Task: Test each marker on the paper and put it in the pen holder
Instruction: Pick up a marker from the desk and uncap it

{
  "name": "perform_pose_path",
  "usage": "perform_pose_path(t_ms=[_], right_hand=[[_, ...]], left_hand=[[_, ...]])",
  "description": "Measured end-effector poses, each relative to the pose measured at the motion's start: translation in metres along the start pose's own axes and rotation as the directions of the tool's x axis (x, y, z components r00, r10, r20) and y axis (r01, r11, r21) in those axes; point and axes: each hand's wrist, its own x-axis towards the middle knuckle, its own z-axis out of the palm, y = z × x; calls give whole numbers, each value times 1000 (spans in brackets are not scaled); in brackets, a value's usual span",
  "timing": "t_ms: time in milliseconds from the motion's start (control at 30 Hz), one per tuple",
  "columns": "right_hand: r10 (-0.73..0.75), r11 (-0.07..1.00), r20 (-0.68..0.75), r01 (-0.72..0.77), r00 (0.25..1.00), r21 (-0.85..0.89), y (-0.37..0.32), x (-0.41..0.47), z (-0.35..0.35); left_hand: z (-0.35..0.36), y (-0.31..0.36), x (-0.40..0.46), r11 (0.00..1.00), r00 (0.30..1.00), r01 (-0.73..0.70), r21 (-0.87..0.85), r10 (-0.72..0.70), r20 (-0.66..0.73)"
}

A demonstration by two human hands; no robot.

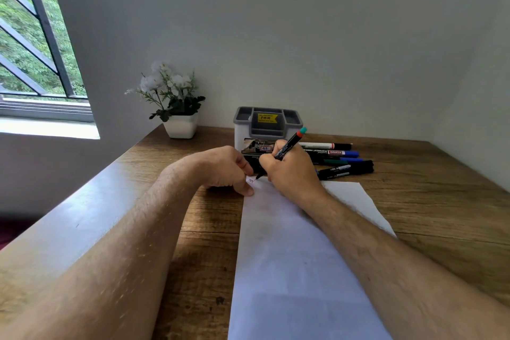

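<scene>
A person's two bare forearms reach forward over a wooden tabletop that sits in a corner, with walls close behind and to the right. The right hand grips a black marker, fingers curled round its barrel, the tip touching the far left corner of a white sheet of paper, where a small scribble shows. The marker tilts up and to the right, with a red band and teal end at its top. The left hand rests at the paper's far left edge, its fingers curled under with the thumb tip pressing on the sheet; it grasps nothing.

The paper runs from the near edge of the view towards the back, with bare wood on both sides of it. Just behind the hands stands a grey and white pen holder with a yellow price sticker. To its right, beyond the paper's far edge, a cluster of markers lies on the wood. A white pot of white flowers stands in the back left corner, near the tabletop's left edge. A barred window is at far left.
</scene>
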Motion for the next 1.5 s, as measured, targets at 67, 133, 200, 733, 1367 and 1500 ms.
perform_pose_path(t_ms=[67,133,200,733,1367,1500], right_hand=[[14,1000,-8,-14,1000,1,0,0,-1],[21,1000,-4,-21,1000,5,0,0,-1],[13,1000,-4,-13,1000,10,0,-1,-1],[178,765,-71,-93,981,637,-11,2,-29],[29,677,-69,31,997,735,-12,-1,-28],[21,706,-71,36,997,708,-10,0,-27]], left_hand=[[1,1,-1,1000,1000,2,-10,-2,1],[1,1,-1,1000,1000,-4,-11,4,1],[1,1,-3,1000,1000,-17,3,17,2],[11,7,-9,317,929,-356,-879,218,-298],[13,7,12,-118,897,-429,-896,59,-438],[13,9,12,-102,896,-418,-903,115,-428]])
